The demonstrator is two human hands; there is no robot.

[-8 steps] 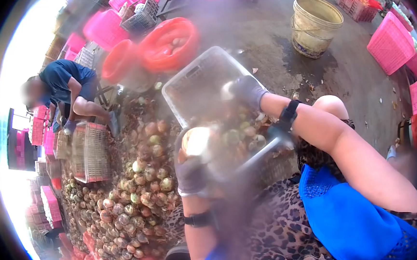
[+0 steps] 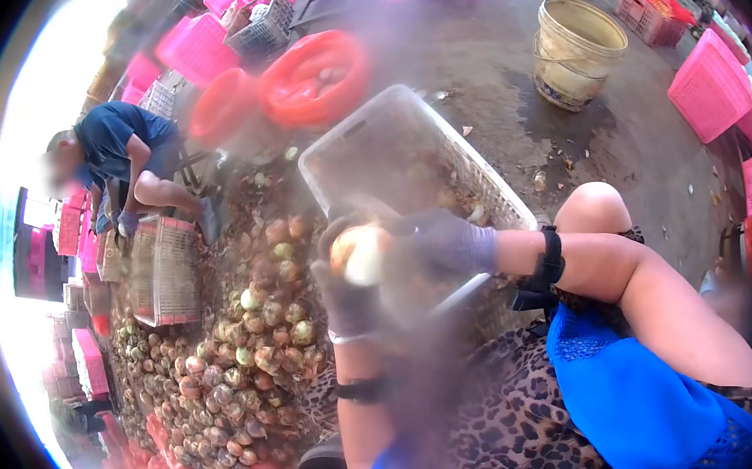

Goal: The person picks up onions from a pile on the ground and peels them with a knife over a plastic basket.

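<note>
My left hand [image 2: 348, 302], in a dark glove with a white cuff, is wrapped round an onion [image 2: 362, 255] that is part brown, part white. Against the onion's right side is my right hand [image 2: 446, 245], gloved in grey; its fingers are blurred, and whether they grip anything is unclear. Both hands are over the near left part of a white plastic crate [image 2: 496, 186] with onion skins inside. A big pile of onions [image 2: 228, 367] lies on the ground to the left.
Red tubs [image 2: 313, 78] stand beyond the crate, and a dirty bucket [image 2: 577, 55] at the back right. Another person [image 2: 130, 151] sits bent over at the left, by an upright crate [image 2: 165, 271]. Pink crates [image 2: 710, 85] line the right side.
My right hand has moved left and nearer, from over the crate to the onion in my left hand. The white object at its fingertips no longer shows there.
</note>
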